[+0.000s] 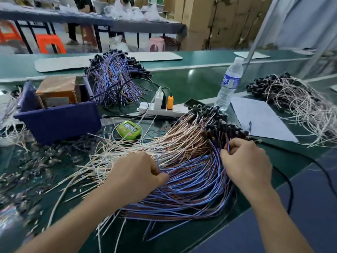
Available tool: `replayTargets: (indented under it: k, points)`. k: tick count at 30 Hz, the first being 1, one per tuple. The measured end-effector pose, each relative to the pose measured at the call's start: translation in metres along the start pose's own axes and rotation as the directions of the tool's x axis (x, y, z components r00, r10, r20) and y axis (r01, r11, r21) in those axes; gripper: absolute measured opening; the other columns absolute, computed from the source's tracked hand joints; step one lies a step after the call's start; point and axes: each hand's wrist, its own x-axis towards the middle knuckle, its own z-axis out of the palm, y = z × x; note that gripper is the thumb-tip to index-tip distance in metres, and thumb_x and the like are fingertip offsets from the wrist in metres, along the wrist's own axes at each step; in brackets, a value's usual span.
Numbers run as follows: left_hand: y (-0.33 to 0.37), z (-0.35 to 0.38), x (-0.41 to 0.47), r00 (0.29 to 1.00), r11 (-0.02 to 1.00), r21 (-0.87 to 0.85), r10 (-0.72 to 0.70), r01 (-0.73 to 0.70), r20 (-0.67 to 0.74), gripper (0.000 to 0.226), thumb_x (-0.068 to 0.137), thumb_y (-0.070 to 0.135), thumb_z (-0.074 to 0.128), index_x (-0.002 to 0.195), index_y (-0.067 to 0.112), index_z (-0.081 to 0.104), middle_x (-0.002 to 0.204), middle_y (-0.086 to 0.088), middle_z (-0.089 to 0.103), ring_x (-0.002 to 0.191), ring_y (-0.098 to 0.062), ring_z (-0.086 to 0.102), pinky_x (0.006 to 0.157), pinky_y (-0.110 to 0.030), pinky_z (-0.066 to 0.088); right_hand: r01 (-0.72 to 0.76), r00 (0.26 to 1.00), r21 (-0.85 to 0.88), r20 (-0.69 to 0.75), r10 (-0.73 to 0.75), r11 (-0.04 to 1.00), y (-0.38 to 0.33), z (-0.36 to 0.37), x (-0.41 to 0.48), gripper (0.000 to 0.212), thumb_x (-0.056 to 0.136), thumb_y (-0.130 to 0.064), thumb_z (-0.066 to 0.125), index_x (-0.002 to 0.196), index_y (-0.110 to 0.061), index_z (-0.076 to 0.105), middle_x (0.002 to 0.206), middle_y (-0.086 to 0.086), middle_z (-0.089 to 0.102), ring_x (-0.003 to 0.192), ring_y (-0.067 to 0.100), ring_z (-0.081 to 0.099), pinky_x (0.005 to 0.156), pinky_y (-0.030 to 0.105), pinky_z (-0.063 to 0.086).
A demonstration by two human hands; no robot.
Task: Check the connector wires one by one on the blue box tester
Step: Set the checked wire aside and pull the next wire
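Connector wires (191, 170): thin, glossy blue and tan strands, black-tipped

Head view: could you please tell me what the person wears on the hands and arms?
Nothing is worn: the left hand and right hand have no gloves, and no sleeve, watch or wristband shows up to the picture's edge.

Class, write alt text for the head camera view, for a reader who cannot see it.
The left hand and right hand each pinch strands in a fanned pile of connector wires on a green bench. Behind it stand a blue box, a green timer, a power strip and a water bottle.
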Motion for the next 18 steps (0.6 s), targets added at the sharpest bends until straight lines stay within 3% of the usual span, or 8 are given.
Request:
replayTargets:
  k: [4,7,10,14,17,18]
  points:
    - [-0.005,-0.005,-0.002,1.0,0.999,-0.034,0.012,-0.012,0.026,0.052,0.076,0.074,0.07,0.062,0.025,0.069,0.042,0.006,0.056,0.034,-0.01,0.044,0.04,-0.021,0.033,-0.038,0.992,0.012,-0.118,0.039,0.999,-0.006,0.002,-0.008,0.019,0.081,-0.041,0.079,0.081,-0.03,0.064,0.057,-0.017,0.053,0.058,0.023,0.047,0.056,0.026,0.034]
    - [-0.013,-0.013,-0.005,1.0,0.994,-0.107,0.018,-0.021,-0.026,0.054,0.077,0.077,0.064,0.058,0.027,0.058,0.035,0.004,0.038,0.033,-0.013,0.032,0.038,-0.018,0.029,-0.018,0.979,0.134,-0.198,0.045,0.991,-0.013,0.001,-0.012,0.027,0.08,-0.033,0.082,0.071,-0.025,0.058,0.053,-0.017,0.053,0.053,0.021,0.053,0.054,0.026,0.037]
    - [-0.022,-0.026,-0.007,0.995,0.968,-0.251,-0.023,-0.002,-0.101,0.059,0.082,0.069,0.065,0.057,0.016,0.057,0.036,0.005,0.045,0.031,-0.01,0.03,0.036,-0.018,0.031,0.096,0.984,0.249,-0.17,-0.054,0.964,-0.035,0.002,-0.022,0.031,0.08,-0.027,0.083,0.064,-0.025,0.056,0.048,-0.015,0.051,0.047,0.007,0.052,0.05,0.021,0.038]
    - [-0.041,-0.041,-0.011,0.976,0.884,-0.466,-0.129,0.032,-0.178,0.048,0.09,0.047,0.073,0.054,0.016,0.068,0.04,0.004,0.057,0.031,-0.008,0.038,0.037,-0.019,0.035,0.281,0.958,0.381,-0.061,-0.279,0.881,-0.084,0.018,-0.044,0.03,0.082,-0.026,0.081,0.066,-0.025,0.055,0.051,-0.014,0.051,0.05,0.002,0.05,0.053,0.024,0.039]
    - [-0.062,-0.055,-0.02,0.977,0.828,-0.559,-0.152,0.042,-0.152,0.016,0.091,0.026,0.076,0.076,0.031,0.08,0.065,0.007,0.075,0.054,-0.007,0.067,0.059,-0.022,0.055,0.401,0.895,0.441,-0.003,-0.445,0.803,-0.126,0.036,-0.061,0.031,0.084,-0.028,0.079,0.069,-0.03,0.051,0.054,-0.017,0.046,0.052,-0.003,0.046,0.053,0.02,0.033]
    - [-0.071,-0.058,-0.025,0.975,0.811,-0.584,-0.161,0.044,-0.151,0.02,0.089,0.013,0.077,0.087,0.033,0.08,0.074,0.008,0.078,0.066,-0.007,0.074,0.068,-0.023,0.059,0.426,0.874,0.465,0.01,-0.486,0.776,-0.141,0.042,-0.066,0.03,0.084,-0.028,0.078,0.07,-0.03,0.051,0.054,-0.017,0.045,0.052,-0.003,0.045,0.052,0.017,0.031]
